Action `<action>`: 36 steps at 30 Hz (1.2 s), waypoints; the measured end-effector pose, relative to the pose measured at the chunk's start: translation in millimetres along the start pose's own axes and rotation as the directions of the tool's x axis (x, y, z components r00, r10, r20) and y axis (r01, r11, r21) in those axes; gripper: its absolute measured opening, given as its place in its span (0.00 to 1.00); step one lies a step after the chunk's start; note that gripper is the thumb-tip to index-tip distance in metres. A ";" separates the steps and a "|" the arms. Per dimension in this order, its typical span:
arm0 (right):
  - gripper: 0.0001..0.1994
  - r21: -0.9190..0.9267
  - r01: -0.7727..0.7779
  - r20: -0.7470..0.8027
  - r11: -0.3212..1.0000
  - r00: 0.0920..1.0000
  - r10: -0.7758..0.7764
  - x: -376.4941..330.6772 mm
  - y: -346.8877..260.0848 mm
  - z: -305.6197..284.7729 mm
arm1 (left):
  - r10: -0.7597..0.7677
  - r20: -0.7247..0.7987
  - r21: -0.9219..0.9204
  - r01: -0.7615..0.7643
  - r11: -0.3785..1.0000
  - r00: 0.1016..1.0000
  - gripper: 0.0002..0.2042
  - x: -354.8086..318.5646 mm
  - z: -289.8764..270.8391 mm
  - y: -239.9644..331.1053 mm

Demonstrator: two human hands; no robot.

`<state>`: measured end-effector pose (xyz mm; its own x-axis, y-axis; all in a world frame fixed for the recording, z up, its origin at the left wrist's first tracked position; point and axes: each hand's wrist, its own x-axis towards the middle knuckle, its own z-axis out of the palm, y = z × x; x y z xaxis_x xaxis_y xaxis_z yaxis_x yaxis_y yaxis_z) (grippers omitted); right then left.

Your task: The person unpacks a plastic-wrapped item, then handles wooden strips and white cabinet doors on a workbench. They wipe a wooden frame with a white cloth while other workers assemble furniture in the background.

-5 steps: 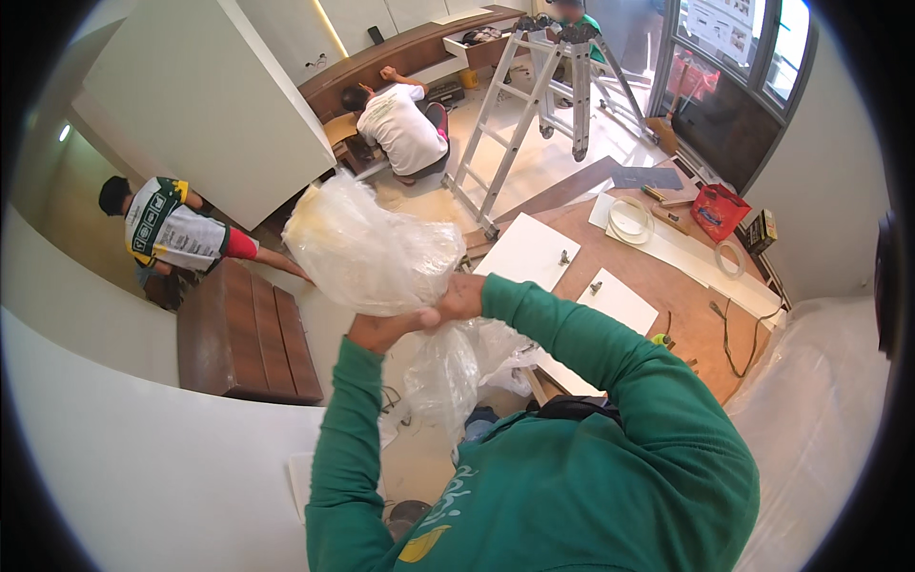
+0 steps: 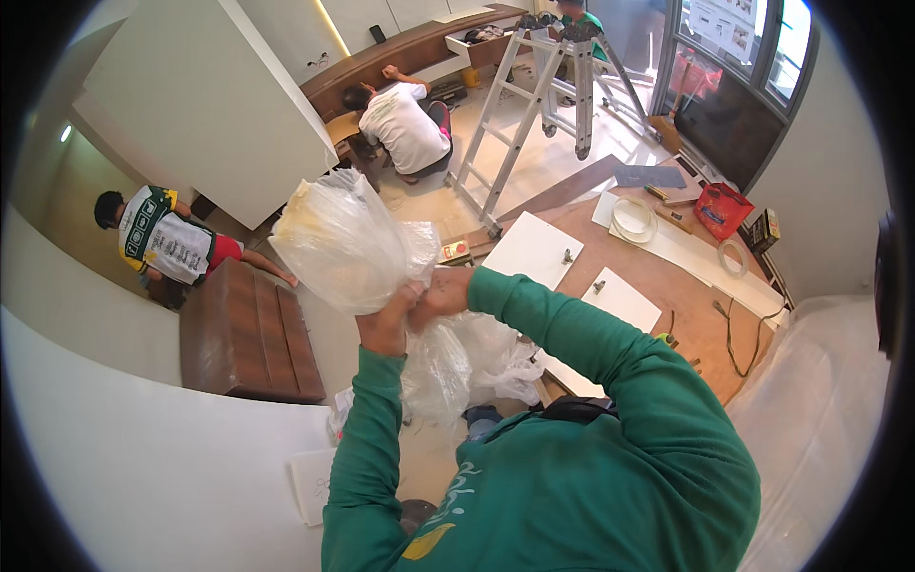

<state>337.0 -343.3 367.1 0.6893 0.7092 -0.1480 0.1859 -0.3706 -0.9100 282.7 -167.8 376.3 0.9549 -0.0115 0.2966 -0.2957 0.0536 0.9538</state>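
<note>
A crumpled bundle of clear plastic sheeting [image 2: 338,243] is gripped at its gathered middle by both my hands. The bulk of it puffs up beyond my hands, and a looser length hangs below them. My left hand [image 2: 383,324] is closed around the gather from the left. Pressed against it from the right is my right hand [image 2: 442,294], also closed on the plastic. Most of my fingertips are hidden by the wrists and the sheeting. A small yellow and red box [image 2: 456,251] lies just beyond my right hand.
On the right stands a brown worktable [image 2: 701,296] with white panels [image 2: 527,250], tape rolls [image 2: 633,219] and a red bag [image 2: 721,210]. An aluminium ladder [image 2: 515,133] rises ahead. Brown drawers [image 2: 250,334] stand at left. Three people work nearby; one in white [image 2: 405,129] crouches.
My hands have drawn closer, the left moving right and the right moving slightly left. The bundle has shifted left and narrowed, baring the small box. The person at the far left has bent lower.
</note>
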 end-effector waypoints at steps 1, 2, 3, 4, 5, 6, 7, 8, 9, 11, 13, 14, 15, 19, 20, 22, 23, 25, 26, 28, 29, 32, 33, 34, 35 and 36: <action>0.28 0.121 0.269 -0.073 0.956 0.962 -0.261 11.5 3.3 2.3 | 0.043 -0.015 0.040 -0.042 0.998 0.999 0.19 8.7 -1.3 5.8; 0.28 -0.132 0.262 -0.234 0.956 0.929 -0.287 9.3 -1.0 -3.2 | 0.090 -0.036 0.074 -0.087 0.993 0.995 0.19 17.6 0.1 12.3; 0.28 -0.366 0.206 -0.360 0.907 0.868 -0.342 4.4 -11.8 -5.7 | 0.187 -0.100 0.176 -0.168 0.970 0.977 0.17 19.7 4.7 33.3; 0.28 -0.571 0.105 -0.459 0.814 0.782 -0.422 -4.1 -24.1 -7.9 | 0.168 -0.087 0.249 -0.142 0.958 0.982 0.17 30.4 -3.8 31.0; 0.29 -0.644 0.018 -0.489 0.765 0.759 -0.430 -22.1 -39.4 -7.5 | 0.156 -0.096 0.338 -0.115 0.934 0.983 0.18 41.2 -30.9 31.7; 0.30 -0.713 -0.066 -0.515 0.698 0.724 -0.459 -46.6 -58.5 -9.0 | 0.160 -0.106 0.426 -0.101 0.899 0.981 0.18 48.2 -57.7 35.0; 0.28 -0.711 0.032 -0.441 0.702 0.758 -0.480 -61.4 -76.9 -2.8 | 0.213 -0.039 0.646 -0.139 0.751 0.976 0.21 51.2 -82.5 24.2; 0.26 -0.701 0.107 -0.372 0.705 0.788 -0.490 -81.7 -94.6 7.3 | 0.185 0.020 0.753 -0.136 0.643 0.983 0.23 50.6 -83.1 17.7; 0.24 -0.677 0.171 -0.313 0.716 0.814 -0.490 -91.1 -103.0 15.8 | 0.133 0.083 0.842 -0.141 0.521 0.988 0.24 48.9 -73.6 11.3; 0.29 -0.907 0.121 -0.208 0.404 0.706 -0.677 -75.7 -112.0 30.6 | 0.276 0.408 0.851 -0.471 0.230 0.871 0.31 44.0 -65.0 -15.0; 0.39 -0.958 -0.013 -0.209 0.287 0.718 -0.664 -55.8 -96.7 28.5 | 0.303 0.462 0.804 -0.538 0.254 0.833 0.34 32.2 -22.1 -1.0; 0.40 -0.958 -0.186 -0.284 0.217 0.715 -0.639 -44.4 -78.7 18.6 | 0.164 0.431 0.838 -0.461 0.294 0.888 0.38 30.2 -8.6 24.7; 0.40 -0.967 -0.177 -0.255 0.186 0.726 -0.639 -45.3 -78.3 8.5 | 0.021 0.387 0.869 -0.372 0.326 0.922 0.43 30.6 -0.5 42.5; 0.32 -0.949 -0.190 -0.290 0.253 0.843 -0.453 -47.7 -71.7 -18.0 | 0.087 0.421 0.780 -0.410 0.473 0.903 0.66 11.6 -6.3 59.4; 0.28 -0.933 -0.185 -0.313 0.309 0.841 -0.441 -53.0 -71.4 -32.6 | 0.191 0.467 0.714 -0.496 0.495 0.863 0.70 5.2 -7.4 61.1; 0.21 -0.826 -0.197 -0.405 0.529 0.859 -0.312 -65.1 -102.1 -43.1 | 0.190 0.343 0.769 -0.391 0.506 0.920 0.78 -13.2 -26.5 62.7; 0.20 -0.777 -0.145 -0.411 0.613 0.854 -0.319 -64.9 -113.0 -47.2 | 0.149 0.238 0.786 -0.281 0.551 0.960 0.78 -21.4 -38.9 63.0; 0.20 -0.650 -0.027 -0.408 0.760 0.856 -0.319 -58.2 -124.6 -43.0 | 0.182 0.092 0.564 -0.202 0.800 0.979 0.81 -29.1 -60.9 33.4; 0.19 -0.473 0.080 -0.419 0.877 0.855 -0.305 -55.7 -123.3 -36.7 | 0.180 0.062 0.405 -0.190 0.895 0.982 0.80 -31.2 -59.5 19.4; 0.17 -0.060 0.278 -0.440 0.959 0.854 -0.275 -43.5 -111.0 -29.0 | 0.180 0.008 0.048 -0.180 0.982 0.984 0.80 -32.3 -39.3 1.6; 0.17 0.125 0.341 -0.471 0.932 0.847 -0.247 -36.2 -91.9 -24.9 | 0.160 -0.037 -0.122 -0.163 0.979 0.986 0.78 -32.4 -22.9 2.2; 0.17 -0.234 0.546 -0.529 0.804 0.623 -0.577 -14.3 -49.3 6.9 | 0.081 -0.060 -0.389 -0.098 0.916 0.995 0.71 -43.6 -2.1 10.4; 0.19 -0.490 0.543 -0.515 0.682 0.451 -0.729 -7.0 -40.7 19.5 | 0.057 0.011 -0.351 -0.049 0.935 0.998 0.67 -47.2 -5.0 2.9; 0.20 -0.203 0.658 -0.612 0.726 0.493 -0.618 1.6 -36.8 28.2 | 0.049 0.076 -0.269 -0.026 0.963 0.996 0.63 -48.9 -9.5 0.3; 0.21 0.089 0.724 -0.677 0.684 0.548 -0.492 7.4 -40.3 34.5 | 0.042 0.146 -0.186 -0.014 0.982 0.988 0.59 -48.1 -12.2 1.4; 0.23 0.369 0.736 -0.701 0.567 0.621 -0.349 8.7 -43.1 41.5 | 0.037 0.213 -0.062 -0.024 0.998 0.976 0.54 -43.0 -20.7 13.8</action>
<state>305.9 -296.3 388.9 0.8544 0.1493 0.4977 0.3544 0.5330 -0.7683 238.1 -145.9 375.6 0.9156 -0.2222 0.3352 -0.3166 0.1157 0.9415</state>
